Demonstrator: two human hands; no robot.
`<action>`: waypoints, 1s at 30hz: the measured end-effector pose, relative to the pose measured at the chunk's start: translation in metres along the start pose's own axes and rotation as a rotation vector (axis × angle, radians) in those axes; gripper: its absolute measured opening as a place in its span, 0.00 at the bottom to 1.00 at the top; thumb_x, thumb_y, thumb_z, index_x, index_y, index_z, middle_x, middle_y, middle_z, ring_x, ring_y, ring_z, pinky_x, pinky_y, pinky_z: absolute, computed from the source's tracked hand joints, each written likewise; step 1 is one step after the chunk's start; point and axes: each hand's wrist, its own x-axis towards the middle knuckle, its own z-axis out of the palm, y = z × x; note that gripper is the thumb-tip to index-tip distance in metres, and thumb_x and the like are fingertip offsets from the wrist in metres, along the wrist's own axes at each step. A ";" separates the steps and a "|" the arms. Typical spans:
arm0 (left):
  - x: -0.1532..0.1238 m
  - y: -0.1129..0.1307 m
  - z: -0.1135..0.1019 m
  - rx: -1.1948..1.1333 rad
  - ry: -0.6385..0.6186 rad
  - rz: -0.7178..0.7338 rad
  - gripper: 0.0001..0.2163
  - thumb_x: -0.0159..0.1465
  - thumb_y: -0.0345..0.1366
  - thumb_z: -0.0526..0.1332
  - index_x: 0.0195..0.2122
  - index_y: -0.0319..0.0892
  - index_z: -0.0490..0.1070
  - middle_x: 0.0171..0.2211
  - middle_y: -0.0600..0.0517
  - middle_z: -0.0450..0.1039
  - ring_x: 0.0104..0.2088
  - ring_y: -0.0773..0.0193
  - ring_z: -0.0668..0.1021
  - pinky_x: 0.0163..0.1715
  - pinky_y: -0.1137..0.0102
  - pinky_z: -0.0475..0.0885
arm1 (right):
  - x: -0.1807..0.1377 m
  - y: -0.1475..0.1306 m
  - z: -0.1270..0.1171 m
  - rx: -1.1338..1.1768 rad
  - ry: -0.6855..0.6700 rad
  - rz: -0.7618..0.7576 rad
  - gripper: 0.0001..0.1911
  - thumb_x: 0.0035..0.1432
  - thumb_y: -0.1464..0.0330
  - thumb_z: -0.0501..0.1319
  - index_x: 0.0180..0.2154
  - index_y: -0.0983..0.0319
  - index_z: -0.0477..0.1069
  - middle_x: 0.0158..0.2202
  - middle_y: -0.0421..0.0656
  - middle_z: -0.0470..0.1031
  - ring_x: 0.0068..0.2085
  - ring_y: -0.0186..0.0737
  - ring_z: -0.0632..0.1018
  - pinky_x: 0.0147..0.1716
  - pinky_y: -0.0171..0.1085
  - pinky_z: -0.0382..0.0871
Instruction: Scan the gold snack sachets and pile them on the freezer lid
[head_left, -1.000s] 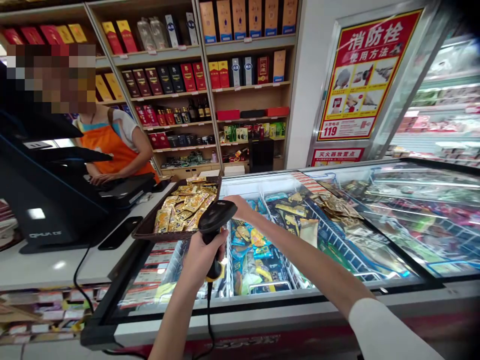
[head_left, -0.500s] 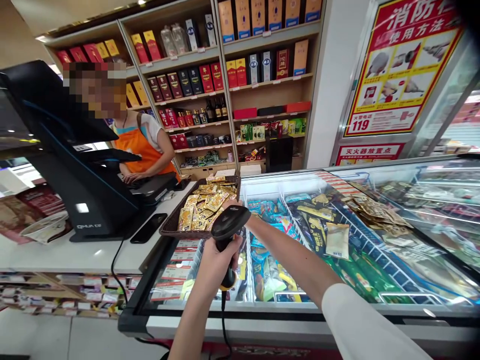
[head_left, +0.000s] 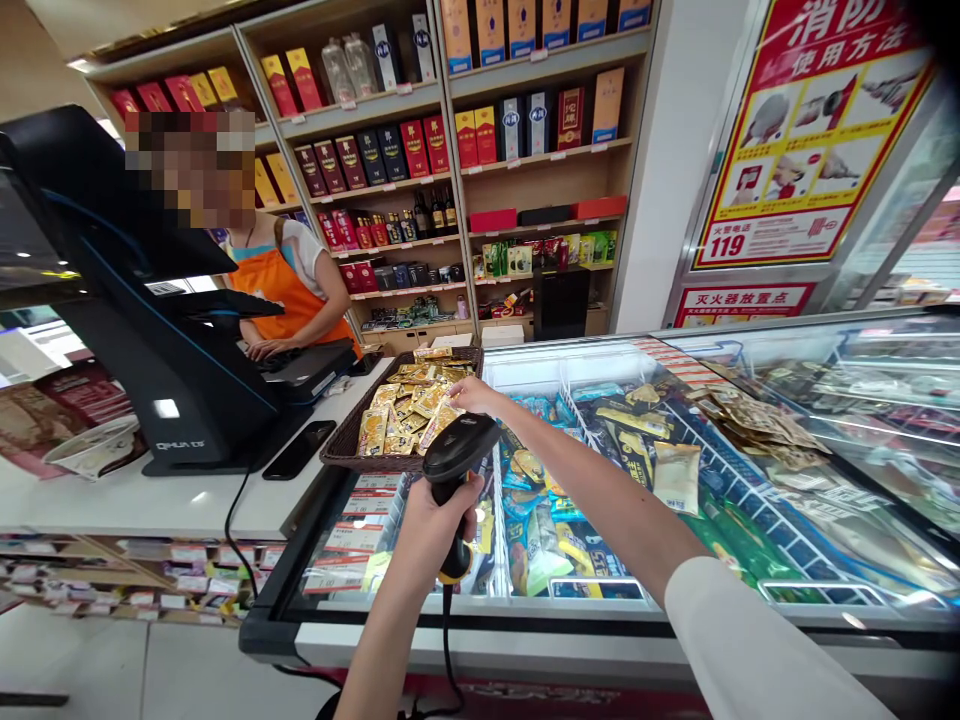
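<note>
My left hand [head_left: 439,515] is wrapped round the handle of a black barcode scanner [head_left: 459,445], held upright above the freezer's front part. Its cable hangs down below the grip. My right hand [head_left: 478,396] reaches past the scanner to the right side of a dark brown woven basket [head_left: 334,452]. Small gold snack packets [head_left: 409,408] fill this basket. The fingertips of that hand are pinched at the edge of one packet [head_left: 437,428]; the scanner head covers part of the packet's lower end.
Beneath my arms is a glass-topped chest freezer [head_left: 645,632] with wire dividers and bagged goods. A till screen [head_left: 97,190] and a black phone [head_left: 300,450] stand on the counter at left. Behind it is a person in an orange apron [head_left: 274,290]. Flat packets [head_left: 765,425] lie on the glass.
My right hand has risen slightly and now shows above the scanner, where it was mostly hidden before. The left hand and scanner stay nearly still. The view has shifted a little.
</note>
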 end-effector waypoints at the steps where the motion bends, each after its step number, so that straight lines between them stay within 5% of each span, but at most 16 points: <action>1: 0.000 0.000 0.000 -0.001 -0.001 0.003 0.13 0.55 0.43 0.71 0.30 0.41 0.71 0.17 0.59 0.64 0.17 0.70 0.66 0.18 0.73 0.62 | -0.002 -0.001 -0.005 0.002 0.002 0.027 0.08 0.54 0.71 0.68 0.39 0.61 0.83 0.32 0.41 0.82 0.37 0.41 0.80 0.38 0.34 0.71; 4: 0.000 -0.001 0.000 0.008 0.000 0.009 0.13 0.55 0.43 0.71 0.30 0.41 0.71 0.17 0.59 0.64 0.17 0.70 0.66 0.19 0.73 0.62 | -0.017 -0.001 -0.025 0.002 0.136 0.043 0.10 0.60 0.69 0.64 0.42 0.60 0.83 0.38 0.43 0.84 0.40 0.42 0.81 0.40 0.35 0.71; 7: 0.002 -0.003 0.000 0.031 -0.004 0.018 0.13 0.55 0.44 0.71 0.28 0.41 0.71 0.17 0.58 0.64 0.17 0.70 0.66 0.19 0.73 0.62 | -0.043 0.007 -0.050 0.094 0.301 0.066 0.12 0.65 0.64 0.60 0.43 0.60 0.80 0.34 0.43 0.83 0.33 0.41 0.81 0.36 0.35 0.72; 10: 0.006 -0.007 0.001 0.030 -0.005 0.023 0.14 0.54 0.44 0.71 0.27 0.41 0.70 0.16 0.58 0.64 0.16 0.69 0.66 0.19 0.72 0.62 | -0.074 0.024 -0.072 0.313 0.303 0.131 0.17 0.68 0.56 0.54 0.37 0.60 0.75 0.30 0.43 0.82 0.27 0.39 0.80 0.28 0.34 0.72; 13: 0.011 -0.012 0.007 0.029 -0.012 0.026 0.14 0.54 0.45 0.71 0.27 0.41 0.70 0.16 0.58 0.64 0.15 0.69 0.66 0.18 0.72 0.62 | -0.104 0.044 -0.088 0.384 0.324 0.166 0.17 0.64 0.53 0.60 0.33 0.59 0.71 0.26 0.43 0.80 0.28 0.43 0.82 0.25 0.35 0.73; 16: 0.015 -0.017 0.017 0.057 -0.003 0.022 0.15 0.52 0.46 0.71 0.24 0.41 0.69 0.16 0.58 0.65 0.15 0.68 0.67 0.18 0.71 0.62 | -0.132 0.063 -0.101 0.368 0.391 0.214 0.12 0.59 0.59 0.66 0.40 0.58 0.70 0.22 0.39 0.77 0.27 0.43 0.82 0.23 0.35 0.72; 20: 0.020 -0.023 0.033 0.076 -0.024 0.042 0.17 0.52 0.47 0.71 0.21 0.42 0.66 0.15 0.58 0.65 0.15 0.69 0.67 0.17 0.72 0.61 | -0.163 0.080 -0.120 0.431 0.453 0.231 0.26 0.58 0.62 0.66 0.56 0.60 0.64 0.21 0.36 0.77 0.21 0.42 0.79 0.20 0.35 0.70; 25: 0.030 -0.029 0.056 0.077 -0.059 0.067 0.16 0.53 0.46 0.70 0.21 0.43 0.66 0.15 0.58 0.65 0.14 0.69 0.67 0.17 0.72 0.61 | -0.196 0.088 -0.142 0.550 0.488 0.248 0.16 0.55 0.59 0.67 0.40 0.61 0.71 0.23 0.40 0.77 0.25 0.42 0.79 0.22 0.36 0.70; 30: 0.034 -0.027 0.080 0.075 -0.099 0.059 0.16 0.53 0.46 0.70 0.20 0.43 0.66 0.15 0.58 0.64 0.14 0.69 0.67 0.16 0.72 0.61 | -0.216 0.093 -0.159 0.414 0.545 0.170 0.17 0.50 0.57 0.69 0.36 0.63 0.77 0.29 0.42 0.79 0.31 0.42 0.79 0.31 0.38 0.72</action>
